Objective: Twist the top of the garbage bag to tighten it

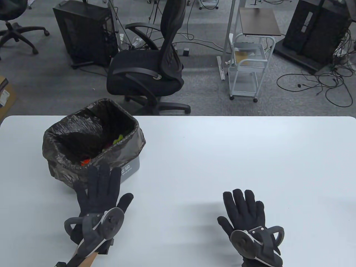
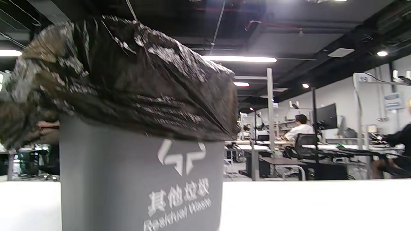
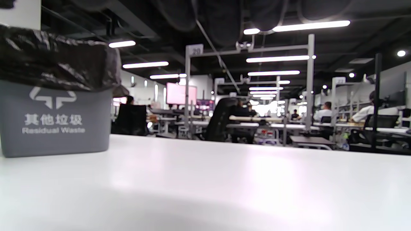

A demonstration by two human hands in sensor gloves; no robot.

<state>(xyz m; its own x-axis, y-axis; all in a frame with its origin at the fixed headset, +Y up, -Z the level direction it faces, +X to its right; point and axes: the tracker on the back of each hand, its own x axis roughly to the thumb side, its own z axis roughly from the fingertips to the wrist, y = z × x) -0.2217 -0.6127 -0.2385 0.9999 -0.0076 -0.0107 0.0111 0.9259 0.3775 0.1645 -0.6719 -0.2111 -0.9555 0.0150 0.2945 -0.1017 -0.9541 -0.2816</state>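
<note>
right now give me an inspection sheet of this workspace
surface: white table, bare where visible
job's things: black plastic garbage bag lining the grey waste bin, top open and folded over the rim, not yet twisted; colourful scraps inside
clutter: nothing seen
grips: gloved left hand open, fingertips near the bin; gloved right hand open, apart from it
cables: loose black cables on the floor
surroundings: black office chair, white cart
</note>
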